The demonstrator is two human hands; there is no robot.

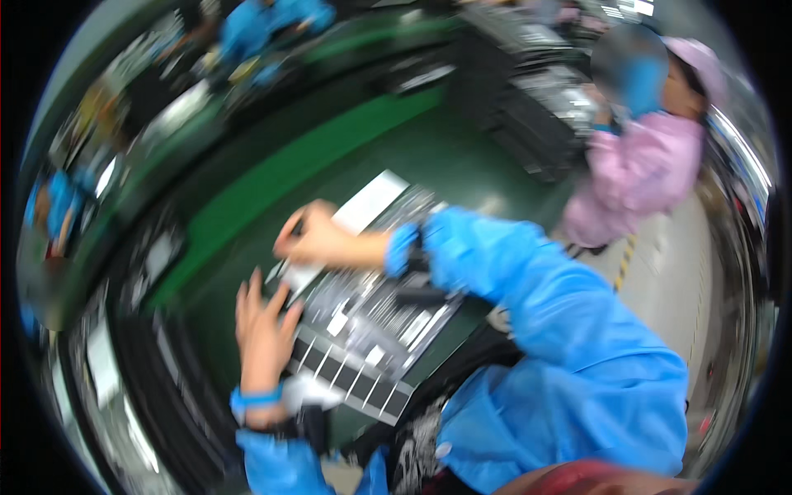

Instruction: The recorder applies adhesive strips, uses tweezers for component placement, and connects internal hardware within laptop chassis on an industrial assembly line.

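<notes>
My left hand hovers at the left of the work area with its fingers spread and nothing in them. Close beyond it my right hand is closed, fingers bent together in a pinch; what they hold, if anything, is too blurred to name. A long white strip runs beneath my right hand across the green table. Below my right wrist lies a clear plastic tray with rows of dark thin slots. Nearest my left wrist is a sheet of dark rectangular pieces split by white lines.
Stacks of black trays stand at the far right of the green table. More black trays line the left. A person in pink is at the right; other people in blue work at the far side.
</notes>
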